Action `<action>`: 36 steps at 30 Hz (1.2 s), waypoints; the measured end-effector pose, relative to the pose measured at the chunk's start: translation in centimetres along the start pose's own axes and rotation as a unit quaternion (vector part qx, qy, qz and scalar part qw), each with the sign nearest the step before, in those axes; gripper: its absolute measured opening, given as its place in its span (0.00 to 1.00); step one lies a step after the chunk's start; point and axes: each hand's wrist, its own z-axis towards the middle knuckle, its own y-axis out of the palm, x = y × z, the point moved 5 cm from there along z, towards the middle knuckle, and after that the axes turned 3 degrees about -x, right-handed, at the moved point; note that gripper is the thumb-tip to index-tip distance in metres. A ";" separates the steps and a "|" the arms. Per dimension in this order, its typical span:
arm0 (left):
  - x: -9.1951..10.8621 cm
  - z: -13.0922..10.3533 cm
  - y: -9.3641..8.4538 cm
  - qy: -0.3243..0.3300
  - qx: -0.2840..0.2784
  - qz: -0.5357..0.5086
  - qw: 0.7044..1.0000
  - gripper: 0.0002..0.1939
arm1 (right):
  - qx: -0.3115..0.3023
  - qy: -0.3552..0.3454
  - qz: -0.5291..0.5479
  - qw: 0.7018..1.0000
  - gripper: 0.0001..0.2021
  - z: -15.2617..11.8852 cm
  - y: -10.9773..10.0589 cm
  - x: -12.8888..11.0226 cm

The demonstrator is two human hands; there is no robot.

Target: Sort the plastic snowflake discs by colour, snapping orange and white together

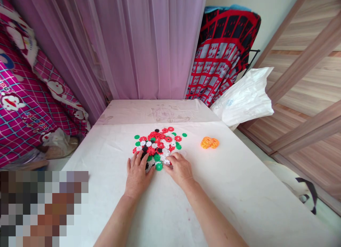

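A loose heap of flat, notched discs in red [151, 151], white, black and green lies on the white-covered table [106, 190]. My left hand [138, 170] rests at the heap's near left edge, fingers spread over black and white discs. At the near right edge is my right hand [179, 167], its fingers bent close together by white and red discs; whether it pinches one is hidden. A green disc [159, 166] lies between the two hands. Apart from the heap, to the right, sits a small pile of orange discs [209, 142].
A white plastic bag [243, 98] hangs at the table's back right corner. Behind the table are a purple curtain [149, 44] and a red patterned cloth [215, 59]. Pink checked fabric [34, 98] is at the left, wooden doors [306, 87] at the right.
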 end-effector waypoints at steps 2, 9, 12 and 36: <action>-0.3 0.1 -0.2 -0.001 0.011 -0.025 1.000 0.23 | 0.007 -0.005 0.002 1.000 0.07 -0.1 0.1 -0.1; -1.5 0.6 -0.7 0.001 0.066 -0.108 0.992 0.20 | 0.074 0.021 0.196 0.978 0.10 -0.6 0.2 2.4; -1.6 0.6 -0.7 0.006 0.067 -0.104 0.992 0.20 | 0.144 0.105 0.332 0.926 0.14 -0.3 -0.3 6.3; -1.7 0.5 -0.6 0.006 0.051 -0.087 0.995 0.21 | 0.150 0.245 0.284 0.915 0.12 0.4 -0.4 10.9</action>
